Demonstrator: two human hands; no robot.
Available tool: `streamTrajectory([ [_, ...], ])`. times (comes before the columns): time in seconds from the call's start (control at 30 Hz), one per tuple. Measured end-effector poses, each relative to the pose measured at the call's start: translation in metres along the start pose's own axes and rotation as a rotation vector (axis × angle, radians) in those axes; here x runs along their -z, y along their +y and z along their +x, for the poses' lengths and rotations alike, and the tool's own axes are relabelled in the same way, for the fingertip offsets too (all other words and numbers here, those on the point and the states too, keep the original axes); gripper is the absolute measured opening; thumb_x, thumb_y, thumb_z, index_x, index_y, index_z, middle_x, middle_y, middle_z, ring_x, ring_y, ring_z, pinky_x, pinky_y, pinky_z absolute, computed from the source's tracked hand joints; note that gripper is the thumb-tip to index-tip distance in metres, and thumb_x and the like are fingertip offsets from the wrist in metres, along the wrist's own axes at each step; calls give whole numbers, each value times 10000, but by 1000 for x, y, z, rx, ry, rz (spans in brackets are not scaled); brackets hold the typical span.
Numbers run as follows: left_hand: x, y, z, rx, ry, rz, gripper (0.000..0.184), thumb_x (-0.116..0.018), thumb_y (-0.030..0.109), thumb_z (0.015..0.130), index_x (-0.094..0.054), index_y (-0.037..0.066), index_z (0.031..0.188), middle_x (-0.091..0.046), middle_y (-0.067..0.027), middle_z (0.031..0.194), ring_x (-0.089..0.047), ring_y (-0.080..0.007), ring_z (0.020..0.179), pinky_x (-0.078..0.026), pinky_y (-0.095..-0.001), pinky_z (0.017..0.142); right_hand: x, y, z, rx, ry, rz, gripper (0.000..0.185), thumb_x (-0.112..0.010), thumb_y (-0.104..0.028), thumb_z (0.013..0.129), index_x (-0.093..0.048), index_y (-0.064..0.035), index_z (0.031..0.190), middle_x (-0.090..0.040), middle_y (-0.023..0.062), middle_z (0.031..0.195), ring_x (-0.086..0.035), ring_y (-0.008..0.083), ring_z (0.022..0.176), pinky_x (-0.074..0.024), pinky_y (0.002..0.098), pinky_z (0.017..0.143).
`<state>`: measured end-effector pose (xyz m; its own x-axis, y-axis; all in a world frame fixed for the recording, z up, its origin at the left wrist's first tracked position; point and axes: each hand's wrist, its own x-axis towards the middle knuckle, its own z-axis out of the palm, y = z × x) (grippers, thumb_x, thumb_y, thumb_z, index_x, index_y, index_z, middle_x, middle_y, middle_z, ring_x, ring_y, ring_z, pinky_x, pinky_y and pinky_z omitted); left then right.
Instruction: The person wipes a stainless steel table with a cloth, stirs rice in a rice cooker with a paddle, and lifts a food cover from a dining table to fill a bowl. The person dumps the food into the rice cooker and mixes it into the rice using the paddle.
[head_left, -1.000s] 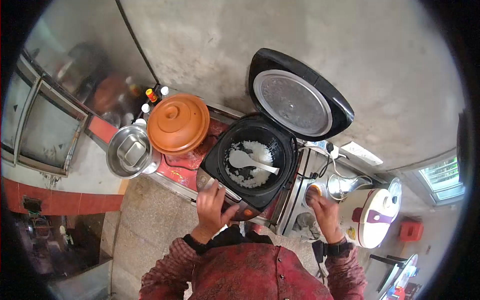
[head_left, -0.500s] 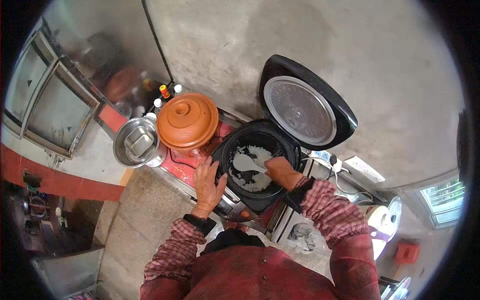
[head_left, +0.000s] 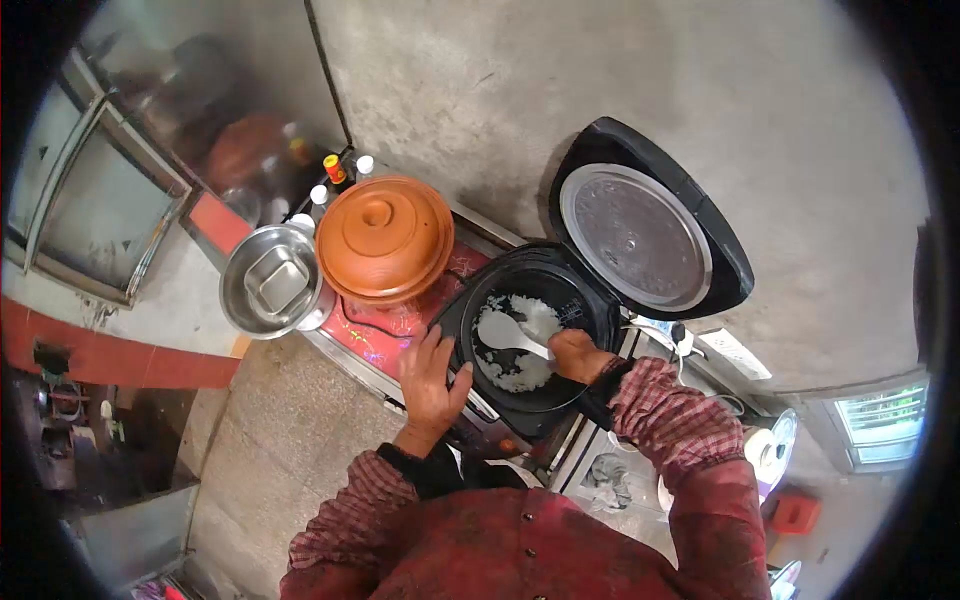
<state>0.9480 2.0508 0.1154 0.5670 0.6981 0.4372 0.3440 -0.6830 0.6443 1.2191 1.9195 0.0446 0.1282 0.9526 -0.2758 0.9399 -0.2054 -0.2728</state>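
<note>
A black rice cooker [head_left: 545, 415] stands with its lid [head_left: 640, 235] raised. White rice [head_left: 525, 372] lies around the inside of its pot. A white rice paddle [head_left: 503, 331] rests with its blade over the rice, and my right hand [head_left: 580, 355] is closed on its handle at the pot's right side. My left hand [head_left: 431, 385] lies with fingers spread against the cooker's front left edge, holding nothing.
Left of the cooker is an orange clay pot with a lid [head_left: 385, 240], then a steel bowl [head_left: 272, 282] with a smaller dish inside. Bottles [head_left: 336, 170] stand behind them. At the right are a grey cloth [head_left: 608, 480], a power strip [head_left: 682, 338] and a white appliance [head_left: 762, 450].
My right hand has come from the right side of the counter to the paddle and closed on its handle. My left hand has moved off the front panel to the cooker's left edge.
</note>
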Motion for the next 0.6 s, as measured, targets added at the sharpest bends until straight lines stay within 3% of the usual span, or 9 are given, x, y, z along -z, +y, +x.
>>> streamTrajectory([
  [0.17,6,1,5,27,-66,-45,409,-664,233,743,-586,-13,1060,-525,-221,1205,-439,-415,1164,-332,-496,938,59,-49,-12,17,65,80,216,-682,-226,705,-673,-51,830,-633,161,762,-620,358,764,-498,416,687],
  [0.23,11,0,9,9,-108,-33,415,-668,240,741,-587,-10,1062,-518,-222,1217,-436,-414,1170,-332,-495,940,77,-64,-10,-110,-74,171,192,-677,-230,729,-677,-61,818,-640,145,724,-623,339,685,-496,401,633],
  [0.33,18,-3,16,-30,-181,-45,434,-678,255,734,-587,-1,1073,-495,-226,1252,-425,-413,1183,-330,-494,943,86,-69,-14,-307,-81,386,160,-663,-205,747,-671,-53,796,-637,153,708,-622,328,649,-490,383,604],
  [0.4,22,-5,24,-47,-223,-85,447,-683,262,729,-586,6,1082,-480,-229,1274,-418,-413,1191,-328,-493,944,99,-71,-23,-311,-49,403,131,-650,-172,767,-670,-53,821,-632,169,729,-616,343,650,-492,382,599],
  [0.47,25,-9,34,-104,-278,-88,471,-677,287,730,-580,17,1103,-453,-233,1307,-408,-415,1200,-327,-492,945,109,-69,-33,-241,102,273,197,-623,-202,751,-654,-82,905,-614,200,775,-594,401,744,-483,465,662],
  [0.5,26,-10,39,-109,-286,-99,471,-677,287,730,-580,17,1103,-453,-233,1307,-408,-415,1200,-327,-492,945,121,-72,-38,-179,174,217,219,-606,-156,749,-646,-89,954,-619,200,778,-606,386,740,-486,455,640],
  [0.6,24,-14,47,-232,-378,-58,483,-659,311,738,-577,21,1116,-447,-227,1318,-409,-407,1204,-326,-503,942,139,-82,-46,-355,154,-26,191,-590,-131,753,-625,-86,936,-621,189,751,-614,369,724,-488,447,627],
])
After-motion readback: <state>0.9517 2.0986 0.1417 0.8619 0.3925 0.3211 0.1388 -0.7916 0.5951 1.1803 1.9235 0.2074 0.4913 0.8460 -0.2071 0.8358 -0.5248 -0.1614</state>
